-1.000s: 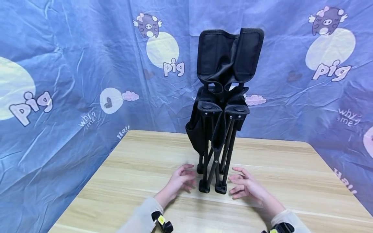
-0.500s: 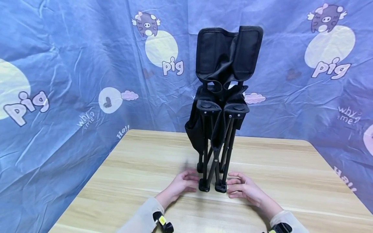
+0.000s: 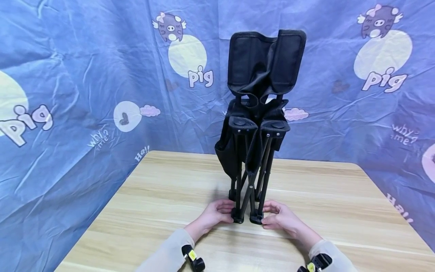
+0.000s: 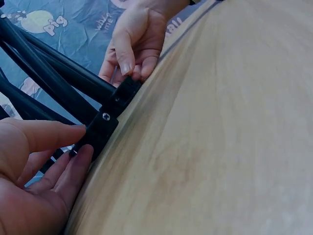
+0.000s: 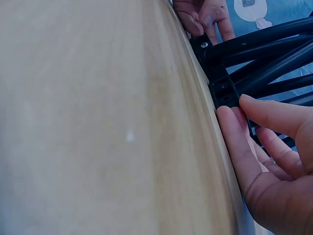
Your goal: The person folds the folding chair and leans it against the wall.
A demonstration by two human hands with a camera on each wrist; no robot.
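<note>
A black folding camp chair [image 3: 258, 124] stands collapsed and upright on the wooden table, its legs bunched and its cloth back folded at the top. My left hand [image 3: 217, 212] pinches the near left foot [image 4: 101, 131] between thumb and fingers, low by the tabletop. On the other side, my right hand [image 3: 279, 218] grips the near right foot [image 5: 224, 92], thumb on one face and forefinger beneath. Both hands also show across from each other in the wrist views. The rear feet sit farther back, partly hidden by the front legs.
The light wooden table [image 3: 163, 189] reaches back to a blue patterned curtain [image 3: 102, 75] that hangs behind and along both sides. Black wrist cameras are strapped over both pale sleeves [image 3: 170, 249].
Both hands have moved inward from beside the chair, and their fingers have closed on its two front feet. The chair stays standing in place.
</note>
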